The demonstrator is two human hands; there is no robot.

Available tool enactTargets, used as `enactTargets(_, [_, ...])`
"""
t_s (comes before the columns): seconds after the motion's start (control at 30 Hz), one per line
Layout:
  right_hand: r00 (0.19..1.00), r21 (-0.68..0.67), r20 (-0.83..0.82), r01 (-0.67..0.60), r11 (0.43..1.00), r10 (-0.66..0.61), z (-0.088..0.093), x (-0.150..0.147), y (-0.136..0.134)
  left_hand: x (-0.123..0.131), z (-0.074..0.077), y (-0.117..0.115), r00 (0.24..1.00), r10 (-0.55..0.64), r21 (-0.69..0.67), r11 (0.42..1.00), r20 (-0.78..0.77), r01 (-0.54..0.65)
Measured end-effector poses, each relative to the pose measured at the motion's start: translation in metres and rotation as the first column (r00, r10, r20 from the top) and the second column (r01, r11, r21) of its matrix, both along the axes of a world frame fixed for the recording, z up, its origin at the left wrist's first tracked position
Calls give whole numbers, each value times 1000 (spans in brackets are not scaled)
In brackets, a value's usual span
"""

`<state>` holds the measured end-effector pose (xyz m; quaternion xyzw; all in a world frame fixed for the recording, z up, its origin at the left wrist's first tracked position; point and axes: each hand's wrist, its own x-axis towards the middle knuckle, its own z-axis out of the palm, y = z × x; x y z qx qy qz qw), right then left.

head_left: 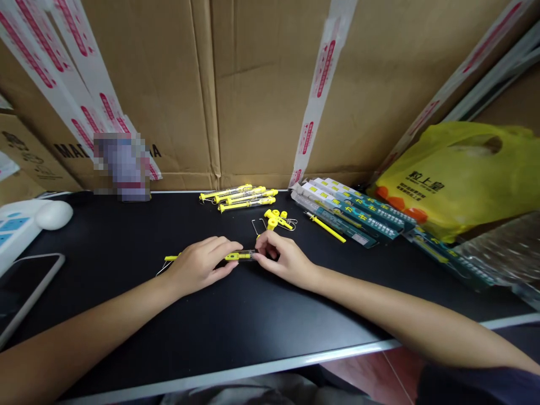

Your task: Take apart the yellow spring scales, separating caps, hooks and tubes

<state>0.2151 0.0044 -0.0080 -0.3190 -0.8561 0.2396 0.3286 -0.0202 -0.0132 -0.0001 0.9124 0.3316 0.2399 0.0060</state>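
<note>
My left hand [201,264] lies closed over a thin yellow tool [234,256] on the black table [126,315]; the tool's yellow tip and a wire loop stick out at the hand's left side. My right hand [280,257] pinches the tool's clear right end with its fingertips. Just behind the hands lie a few small yellow parts [275,219] and a metal wire clip [257,225]. A loose yellow stick [325,228] lies to the right of them.
Several finished yellow tools [238,198] lie in a row at the back. Packaged cards [350,211] fan out at the right, next to a yellow plastic bag [459,174]. A phone [25,287] and a white power strip [17,225] sit at the left. Cardboard boxes [253,84] wall the back.
</note>
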Motion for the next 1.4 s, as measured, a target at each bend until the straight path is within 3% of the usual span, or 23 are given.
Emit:
enactTargets(0.37, [997, -99, -76, 26, 995, -34, 2, 0, 1, 1, 2, -1, 999, 34, 35, 999, -5, -34])
enactTargets(0.57, [988, -183, -144, 32, 983, -59, -1, 1, 5, -8, 14, 2, 963, 269, 2, 963, 6, -269])
enactTargets(0.7, [983, -209, -173, 22, 978, -60, -4, 2, 7, -14, 13, 9, 879, 443, -235, 886, 179, -399])
enactTargets(0.83, [982, -199, -179, 26, 980, -62, -4, 2, 8, -18, 2, 20, 786, 484, -463, 838, 384, -290])
enactTargets(1.0, [982, -124, -188, -27, 992, 3, -2, 2, 5, -18, -4, 28, 676, 505, -550, 817, 536, -174])
enactTargets(1.13, [986, -53, -144, -87, 995, 78, -1, 3, 0, -15, -1, 26, 636, 515, -580, 804, 575, -128])
enactTargets(1.27, [995, -23, -89, -51, 998, 49, 0, 3, -1, -13, 2, 23, 702, 461, -571, 816, 543, -94])
enactTargets(1.4, [999, -18, -47, 19, 1000, -20, 1, 2, 0, -10, 6, 17, 901, 247, -487, 872, 356, -46])
